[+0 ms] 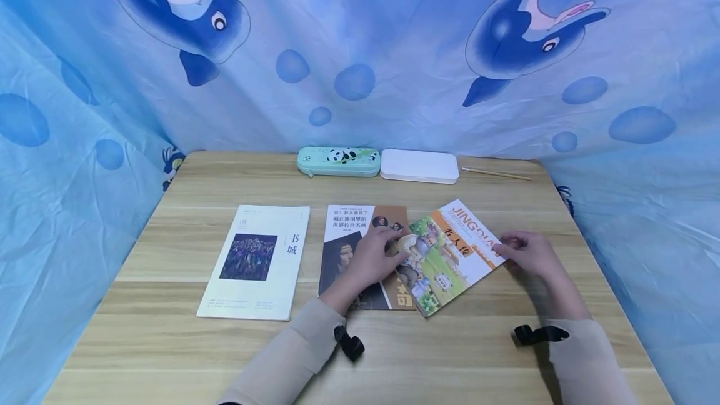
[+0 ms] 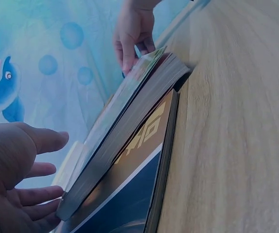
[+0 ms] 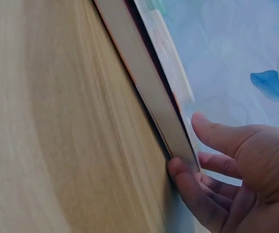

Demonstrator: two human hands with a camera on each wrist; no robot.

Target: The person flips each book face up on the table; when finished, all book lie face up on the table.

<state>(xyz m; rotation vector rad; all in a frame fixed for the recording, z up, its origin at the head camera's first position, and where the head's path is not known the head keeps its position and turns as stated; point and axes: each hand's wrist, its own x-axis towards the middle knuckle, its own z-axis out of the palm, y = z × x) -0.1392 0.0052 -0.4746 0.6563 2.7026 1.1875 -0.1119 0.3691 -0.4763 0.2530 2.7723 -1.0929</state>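
Observation:
A colourful paperback book [image 1: 450, 255] with an orange band lies turned at an angle, its left part over a brown-and-white book [image 1: 345, 224]. My right hand [image 1: 531, 255] pinches the paperback's right corner; in the right wrist view the thumb lies at the cover and a fingertip [image 3: 178, 167] at the lower edge. At the paperback's left end is my left hand [image 1: 374, 258], above the brown-and-white book. In the left wrist view its fingers [image 2: 37, 196] touch the paperback's corner, the thumb standing apart from it.
To the left lies a white booklet [image 1: 250, 292] with a dark picture. Along the back of the wooden table [image 1: 422, 355] are a green panda pencil case [image 1: 337, 162], a white flat case [image 1: 419, 166] and a thin stick [image 1: 495, 174]. A blue dolphin-print curtain [image 1: 394, 49] surrounds the table.

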